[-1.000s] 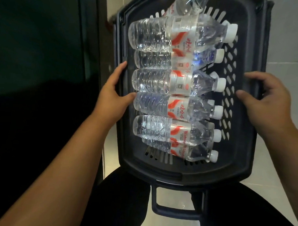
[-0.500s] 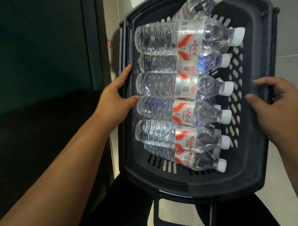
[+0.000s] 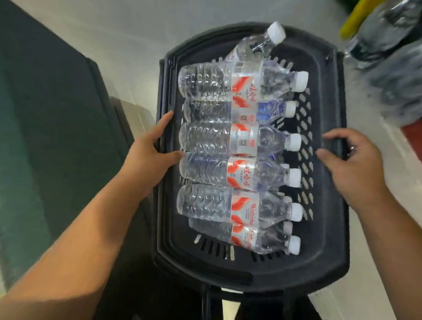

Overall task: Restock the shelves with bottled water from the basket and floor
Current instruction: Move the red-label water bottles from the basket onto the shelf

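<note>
Obs.: water bottles (image 3: 239, 139) lie on their sides in the black basket (image 3: 249, 278), stacked in a row from the near edge to the far edge, caps toward the right wall. Seven counted on top. The farthest one (image 3: 254, 45) is tilted, its cap poking over the far rim. Extra caps show beneath the row, so there is likely a lower layer; number cannot be told.

Hands: left hand (image 3: 149, 155) grips the left rim at mid-length, thumb inside against a bottle base, fingers down the outside, forefinger laid along the edge. Right hand (image 3: 353, 164) clamps the right rim opposite, fingers curled over the top, thumb inside. Neither hand holds a bottle.

Surroundings: pale floor (image 3: 128, 37) beneath the basket. Dark unit (image 3: 38, 130) along the left; whether it is the shelving cannot be told. Blurred clear-wrapped bundle (image 3: 389, 34) beyond the far right corner, possibly the floor stock; too smeared to confirm.

Assessment: task at the start. The basket looks fully loaded, no shelf with placed bottles is in view. Current step judged as carrying or positioning the basket. Remaining: all shelving of the basket bottles, then the floor stock.
</note>
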Motion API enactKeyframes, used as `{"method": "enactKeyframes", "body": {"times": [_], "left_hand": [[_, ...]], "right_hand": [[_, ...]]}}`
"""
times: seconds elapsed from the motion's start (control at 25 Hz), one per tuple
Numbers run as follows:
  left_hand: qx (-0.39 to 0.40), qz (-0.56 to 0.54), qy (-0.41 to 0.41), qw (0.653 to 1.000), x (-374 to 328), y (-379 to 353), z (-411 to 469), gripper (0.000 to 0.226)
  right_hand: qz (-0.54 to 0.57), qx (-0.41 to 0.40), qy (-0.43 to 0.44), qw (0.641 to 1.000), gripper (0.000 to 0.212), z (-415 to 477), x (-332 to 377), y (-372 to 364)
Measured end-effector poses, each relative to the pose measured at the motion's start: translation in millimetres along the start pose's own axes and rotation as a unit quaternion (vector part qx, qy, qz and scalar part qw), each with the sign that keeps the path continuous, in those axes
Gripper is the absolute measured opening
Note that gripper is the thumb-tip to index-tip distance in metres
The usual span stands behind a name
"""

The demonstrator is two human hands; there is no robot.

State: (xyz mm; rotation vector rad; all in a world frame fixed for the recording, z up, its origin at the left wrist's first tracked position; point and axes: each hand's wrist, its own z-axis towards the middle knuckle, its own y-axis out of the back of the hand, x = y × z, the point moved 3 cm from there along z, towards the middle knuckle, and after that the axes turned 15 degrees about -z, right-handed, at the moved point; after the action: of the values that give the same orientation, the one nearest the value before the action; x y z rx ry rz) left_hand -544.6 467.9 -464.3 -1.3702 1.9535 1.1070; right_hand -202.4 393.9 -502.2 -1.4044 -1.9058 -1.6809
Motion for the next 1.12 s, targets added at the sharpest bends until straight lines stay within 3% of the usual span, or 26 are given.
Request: {"method": "enactKeyframes", "body": {"times": [0.2, 0.4, 0.72, 0.96, 1.12], "left_hand": [[0.100, 0.053, -0.041, 0.993, -107.1, -53.8, -29.9, 0.082], [0.231, 0.076, -0.083, 0.966, -175.2, -133.3, -62.1, 0.082], [0.455, 0.204, -0.145, 0.855, -198.1, -299.9, -179.0, 0.087], [0.533, 0.311, -0.196, 0.762, -163.2, -438.2, -342.1, 0.085], [0.589, 0.322, -0.206, 0.712, -125.4, -532.1, -438.8, 0.087]], "right_hand": [[0.041, -0.103, -0.066, 0.992, 0.028, -54.4, 1.5, 108.1], [0.048, -0.231, -0.153, 0.960, 0.029, -137.1, -24.4, 187.2], [0.110, -0.375, -0.327, 0.860, 0.036, -330.2, -95.8, 253.9], [0.177, -0.453, -0.411, 0.771, 0.035, -485.4, -190.2, 285.5], [0.190, -0.494, -0.446, 0.722, 0.036, -575.5, -252.6, 321.1]]}}
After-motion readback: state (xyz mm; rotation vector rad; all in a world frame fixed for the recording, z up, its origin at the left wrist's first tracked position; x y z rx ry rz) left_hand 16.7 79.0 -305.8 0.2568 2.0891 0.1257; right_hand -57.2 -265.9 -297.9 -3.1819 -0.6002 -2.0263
